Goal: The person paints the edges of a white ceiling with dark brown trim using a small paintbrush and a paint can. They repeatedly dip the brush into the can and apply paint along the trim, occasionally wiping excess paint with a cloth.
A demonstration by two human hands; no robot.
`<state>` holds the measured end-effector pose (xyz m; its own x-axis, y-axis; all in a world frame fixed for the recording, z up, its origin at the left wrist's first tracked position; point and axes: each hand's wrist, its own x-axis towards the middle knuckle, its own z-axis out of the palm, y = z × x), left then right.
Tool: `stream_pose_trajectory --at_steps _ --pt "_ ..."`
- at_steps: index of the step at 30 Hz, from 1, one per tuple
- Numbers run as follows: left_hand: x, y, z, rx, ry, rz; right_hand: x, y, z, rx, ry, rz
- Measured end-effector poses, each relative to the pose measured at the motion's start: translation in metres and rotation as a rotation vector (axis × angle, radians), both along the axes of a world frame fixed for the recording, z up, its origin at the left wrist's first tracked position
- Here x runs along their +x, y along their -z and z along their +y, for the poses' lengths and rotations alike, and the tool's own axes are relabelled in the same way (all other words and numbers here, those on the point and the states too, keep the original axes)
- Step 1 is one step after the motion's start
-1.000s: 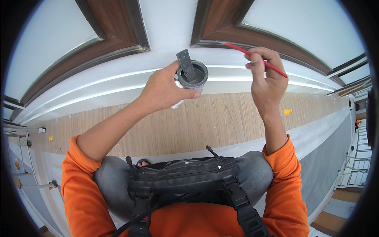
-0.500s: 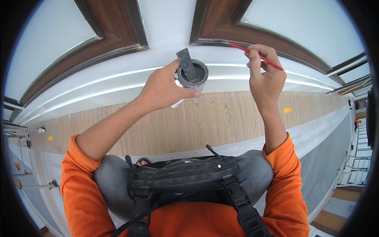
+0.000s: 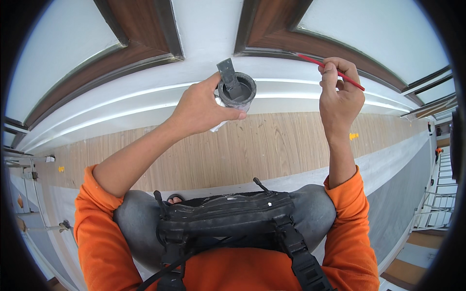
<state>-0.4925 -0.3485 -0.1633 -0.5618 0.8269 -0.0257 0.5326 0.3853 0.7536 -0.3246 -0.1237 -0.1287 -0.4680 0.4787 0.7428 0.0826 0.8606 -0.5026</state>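
Note:
My left hand (image 3: 196,106) grips a small paint pot (image 3: 242,101) with dark grey paint inside and a flat, grey-stained blade (image 3: 225,68) standing tilted in it. A white cloth (image 3: 218,125) is bunched between that hand and the pot. My right hand (image 3: 342,102) pinches a slim red paintbrush (image 3: 348,79), held up to the right of the pot, its tip at the dark lower edge of the right-hand brown frame (image 3: 276,36); I cannot tell whether it touches. A matching brown frame (image 3: 138,48) is at left, across a white wall strip (image 3: 201,24).
A stepped white ledge (image 3: 281,89) runs above the wood-look floor (image 3: 252,150), which has yellow markers (image 3: 354,136). Metal railings (image 3: 432,208) or scaffolding stand at both sides. A small orange-clad figure (image 3: 439,153) is far right. My black bag (image 3: 223,213) rests across my thighs.
My right hand has moved to the right with the brush, its tip travelling along the frame's lower edge. My left hand and the pot have stayed in almost the same place.

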Motion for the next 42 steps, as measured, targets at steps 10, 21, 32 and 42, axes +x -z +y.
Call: stream_pose_trajectory --at_steps 10,21,32,42 --pt "0.0 0.001 0.0 0.029 0.007 -0.032 0.008 -0.002 0.01 0.055 0.218 -0.064" --pt "0.002 -0.004 -0.002 0.004 -0.007 -0.03 -0.021 0.01 -0.03 -0.2 -0.313 0.025" --pt "-0.001 -0.007 -0.007 -0.001 -0.022 -0.014 -0.026 0.01 -0.024 -0.147 -0.382 0.131" --pt "-0.002 -0.008 -0.006 -0.047 -0.027 -0.066 -0.025 -0.006 -0.026 -0.135 -0.429 0.271"
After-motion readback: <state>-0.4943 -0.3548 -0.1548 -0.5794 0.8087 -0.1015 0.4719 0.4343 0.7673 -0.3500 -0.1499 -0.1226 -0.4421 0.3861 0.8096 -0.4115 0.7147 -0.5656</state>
